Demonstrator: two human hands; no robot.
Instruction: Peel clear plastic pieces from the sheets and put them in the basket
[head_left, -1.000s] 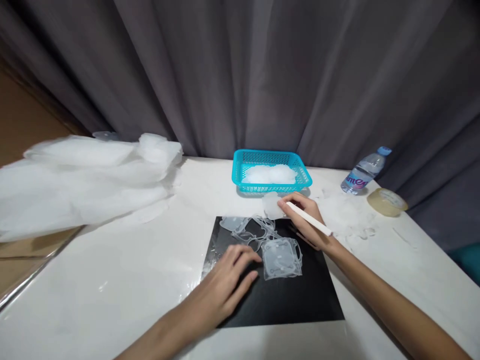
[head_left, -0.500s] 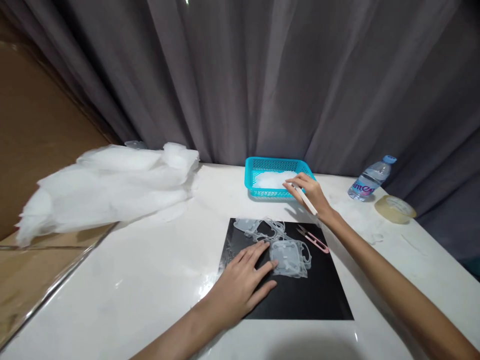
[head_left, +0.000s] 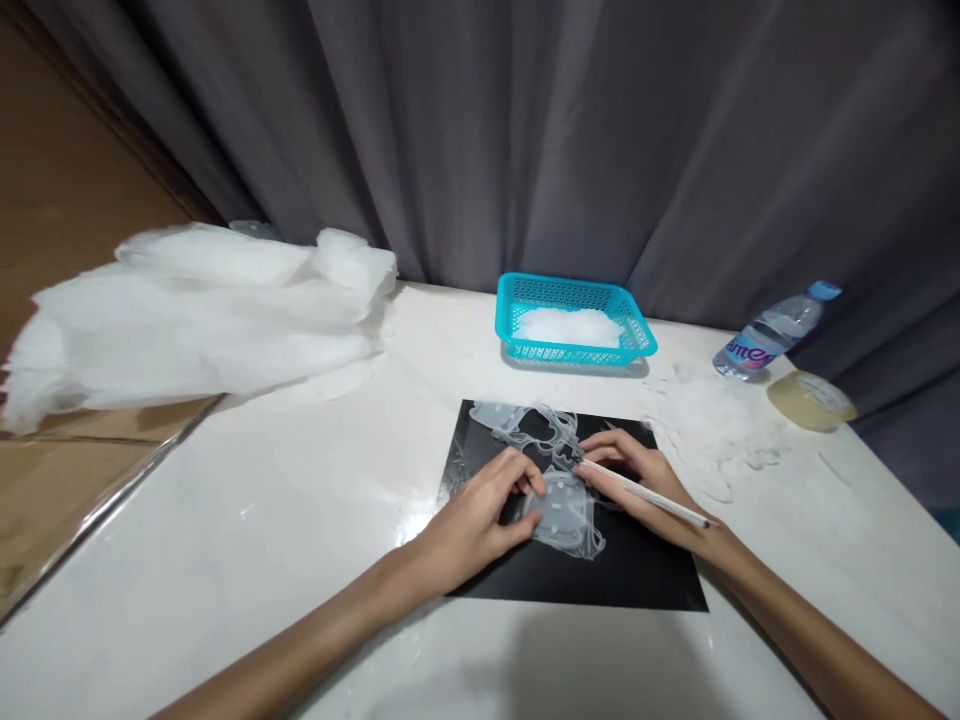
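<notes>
A pale translucent plastic piece [head_left: 564,512], rounded with small raised spots and a loose clear film edge, lies on a black mat [head_left: 630,580]. My left hand [head_left: 480,520] grips its left side, thumb and curled fingers closed on the edge. My right hand [head_left: 652,485] is closed on a slim white pen-like stick [head_left: 651,494], its front end near the piece's upper right edge. Just above lie clear plastic scraps with cut-out openings [head_left: 517,425]. The thread snips are mostly covered by my right hand.
Behind the mat stands a blue perforated basket [head_left: 576,354] holding white fluffy material [head_left: 574,326]. A water bottle [head_left: 776,335] and a tape roll [head_left: 811,400] stand at right. White sheeting [head_left: 217,320] is heaped at left beside cardboard [head_left: 75,480]. A grey curtain [head_left: 450,130] hangs behind.
My right hand has come from the basket down to the plastic piece with the white stick. My left hand's fingers have curled from lying spread to gripping. The piece has turned slightly.
</notes>
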